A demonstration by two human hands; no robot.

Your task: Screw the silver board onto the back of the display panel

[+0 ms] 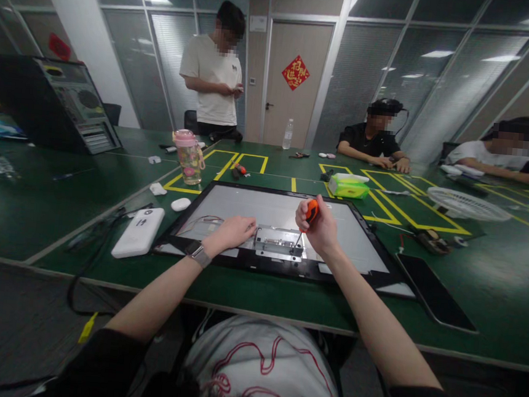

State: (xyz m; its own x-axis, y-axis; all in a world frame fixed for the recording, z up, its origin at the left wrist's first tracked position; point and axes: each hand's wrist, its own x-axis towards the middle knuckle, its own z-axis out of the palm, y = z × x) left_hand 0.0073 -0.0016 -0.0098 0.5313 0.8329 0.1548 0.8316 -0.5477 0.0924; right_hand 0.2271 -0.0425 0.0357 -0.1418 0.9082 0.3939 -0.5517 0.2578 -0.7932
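Observation:
A flat display panel (345, 233) with a black frame lies on the green table in front of me. At its near middle sits a silver metal bracket (279, 244). My right hand (321, 227) is closed round the orange and black handle of a screwdriver (312, 212), whose shaft points down onto the bracket's right part. My left hand (236, 232) rests on the panel just left of the bracket, fingertips at its edge. Its fingers look stretched out and hold nothing that I can see. Thin wires (202, 219) run over the panel left of that hand.
A white power bank (138, 232) and white case (180, 204) lie left of the panel; a dark phone-like slab (435, 292) lies right. Behind stand a pink-lidded bottle (189, 158) and green tissue pack (349, 186). Pliers (238, 171) lie beyond. Several people are around the table.

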